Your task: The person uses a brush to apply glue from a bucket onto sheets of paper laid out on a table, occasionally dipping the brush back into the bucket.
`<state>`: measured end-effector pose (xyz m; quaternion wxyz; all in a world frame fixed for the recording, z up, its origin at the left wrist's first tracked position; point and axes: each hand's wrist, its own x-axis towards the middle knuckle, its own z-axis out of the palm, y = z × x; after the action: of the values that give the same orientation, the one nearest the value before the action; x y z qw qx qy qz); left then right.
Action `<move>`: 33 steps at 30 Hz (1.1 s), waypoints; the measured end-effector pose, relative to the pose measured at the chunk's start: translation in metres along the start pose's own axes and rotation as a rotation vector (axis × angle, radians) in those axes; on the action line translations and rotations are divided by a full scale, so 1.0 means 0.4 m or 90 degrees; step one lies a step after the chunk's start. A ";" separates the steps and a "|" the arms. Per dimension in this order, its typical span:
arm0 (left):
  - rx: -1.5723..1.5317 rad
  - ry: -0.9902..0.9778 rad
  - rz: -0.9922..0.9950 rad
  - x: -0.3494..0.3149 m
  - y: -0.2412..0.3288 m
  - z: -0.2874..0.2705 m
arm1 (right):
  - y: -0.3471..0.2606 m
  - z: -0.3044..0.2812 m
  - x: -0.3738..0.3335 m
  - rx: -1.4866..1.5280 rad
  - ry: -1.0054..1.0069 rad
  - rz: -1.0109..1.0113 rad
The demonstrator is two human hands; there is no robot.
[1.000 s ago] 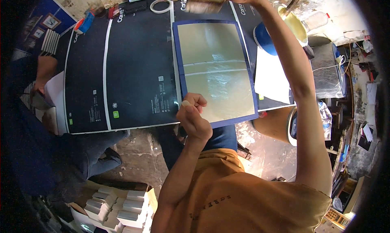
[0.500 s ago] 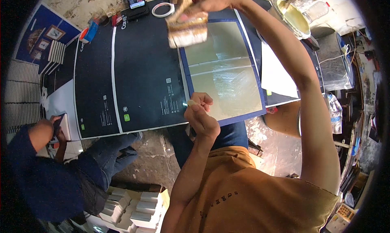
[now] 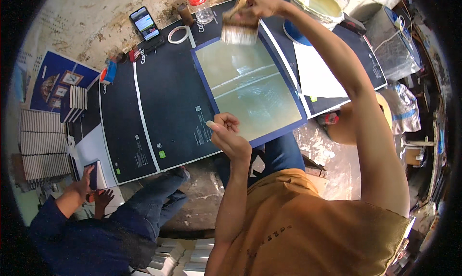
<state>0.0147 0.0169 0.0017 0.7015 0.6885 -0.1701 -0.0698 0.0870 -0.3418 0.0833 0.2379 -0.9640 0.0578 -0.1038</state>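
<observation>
My right hand [image 3: 262,6] grips the wooden handle of a wide paintbrush [image 3: 239,34], its pale bristles hanging over the far edge of a book cover. The book cover [image 3: 250,100] lies open on the table: beige boards with a narrow spine strip between them, framed by a dark blue border. Wet, glossy streaks show around the spine and on the near board. My left hand [image 3: 228,135] hovers by the cover's near left corner, fingers curled in and thumb pointing left, with nothing visible in it.
Black printed sheets [image 3: 178,98] cover the table. A tape roll [image 3: 178,35], phone [image 3: 144,24] and plastic bottle [image 3: 200,6] are at the back. A bucket of pale paste [image 3: 317,6] stands far right, near white paper [image 3: 317,71]. At left, a co-worker's hands [image 3: 86,182] touch a book.
The brush and my right hand have drawn slightly away over the cover's far edge. My view has shifted, bringing the bottle into sight. The co-worker's near hand has spread its fingers.
</observation>
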 end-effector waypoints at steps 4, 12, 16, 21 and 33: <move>0.006 0.019 0.012 0.003 0.005 0.020 | 0.048 -0.011 -0.014 -0.197 0.244 0.136; 0.020 0.039 -0.002 -0.002 0.003 0.018 | -0.036 -0.001 -0.165 -0.042 0.102 -0.009; 0.043 0.009 0.000 -0.001 0.012 0.021 | -0.096 -0.003 -0.157 -0.198 0.361 0.119; 0.076 -0.002 -0.003 0.004 0.022 0.044 | -0.308 0.144 -0.195 0.173 0.338 0.094; -0.030 0.061 0.011 0.004 0.001 0.033 | -0.232 -0.059 -0.514 -0.088 0.396 0.317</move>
<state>0.0118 0.0039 0.0022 0.7254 0.6728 -0.1409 -0.0347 -0.1126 -0.2376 0.1119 0.1616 -0.8568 0.3657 -0.3257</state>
